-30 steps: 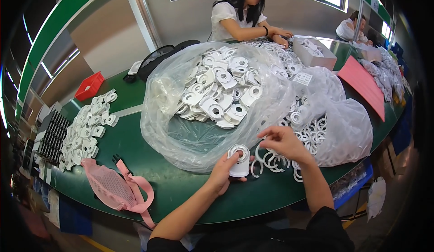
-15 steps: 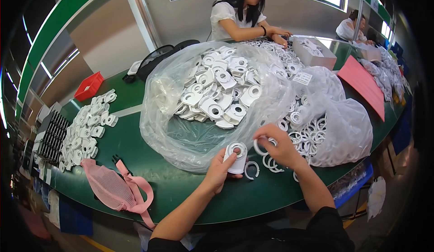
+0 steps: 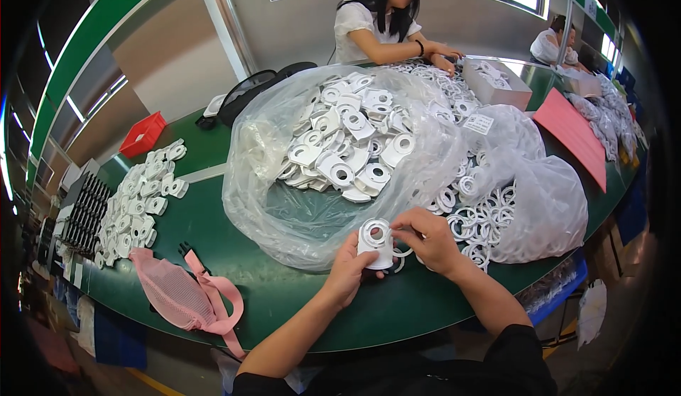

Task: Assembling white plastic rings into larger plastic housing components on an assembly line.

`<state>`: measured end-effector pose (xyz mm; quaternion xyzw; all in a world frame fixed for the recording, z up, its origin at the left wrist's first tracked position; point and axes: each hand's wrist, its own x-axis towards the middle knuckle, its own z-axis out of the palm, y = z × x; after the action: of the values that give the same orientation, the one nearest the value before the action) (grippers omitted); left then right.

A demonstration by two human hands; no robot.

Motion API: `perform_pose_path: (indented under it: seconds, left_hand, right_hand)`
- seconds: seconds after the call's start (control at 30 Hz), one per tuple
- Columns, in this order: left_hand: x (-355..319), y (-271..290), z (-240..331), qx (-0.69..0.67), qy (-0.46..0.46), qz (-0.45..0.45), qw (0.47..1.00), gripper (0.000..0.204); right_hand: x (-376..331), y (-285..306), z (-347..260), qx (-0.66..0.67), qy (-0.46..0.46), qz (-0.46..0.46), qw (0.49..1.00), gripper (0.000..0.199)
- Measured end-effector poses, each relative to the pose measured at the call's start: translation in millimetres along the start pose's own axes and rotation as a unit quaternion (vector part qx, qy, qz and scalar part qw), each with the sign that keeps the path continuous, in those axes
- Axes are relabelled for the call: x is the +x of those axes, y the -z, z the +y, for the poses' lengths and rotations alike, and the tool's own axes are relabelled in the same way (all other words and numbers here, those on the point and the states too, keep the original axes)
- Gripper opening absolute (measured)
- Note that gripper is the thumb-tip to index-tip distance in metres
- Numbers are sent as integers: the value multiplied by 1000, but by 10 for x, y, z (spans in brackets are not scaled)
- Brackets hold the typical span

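My left hand grips a flat white plastic part by its lower end, with the thumb across its face. The part has a rounded top with a round opening. Over that opening lies a white ring, and the fingertips of my right hand pinch its right edge. Whether the ring is seated or only resting there, I cannot tell. Just behind the part, a loose open ring lies on the table, partly hidden. To the right of my right hand spreads a pile of white rings, spilling from a clear plastic bag.
A large open plastic bag full of similar white parts stands ahead on the green table. At left are more white parts, black stacked trays, a red bin and a pink mesh bag. A co-worker sits opposite.
My right hand has moved left, bringing the ring from beside the part onto its round opening. The left hand has raised the part slightly.
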<state>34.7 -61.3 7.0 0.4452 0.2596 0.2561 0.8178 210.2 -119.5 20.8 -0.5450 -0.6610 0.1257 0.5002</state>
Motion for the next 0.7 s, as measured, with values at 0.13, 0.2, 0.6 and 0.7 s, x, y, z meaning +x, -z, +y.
perform_pose_path:
  seconds: [0.13,0.2,0.6,0.7]
  left_hand:
    - [-11,-40,17,13,26,-24,999,55]
    - [7,6,1,30,33,-54,998,54]
    - [-6,33,-12,79,56,-120,988,55]
    - [-3,52,-34,90,76,-130,985,54]
  right_hand:
    - [7,2,82,-33,84,16,996,18]
    - [16,26,51,-24,83,-18,996,22]
    - [21,51,35,44,72,-137,987,34]
    - [33,97,-3,46,59,-166,983,36]
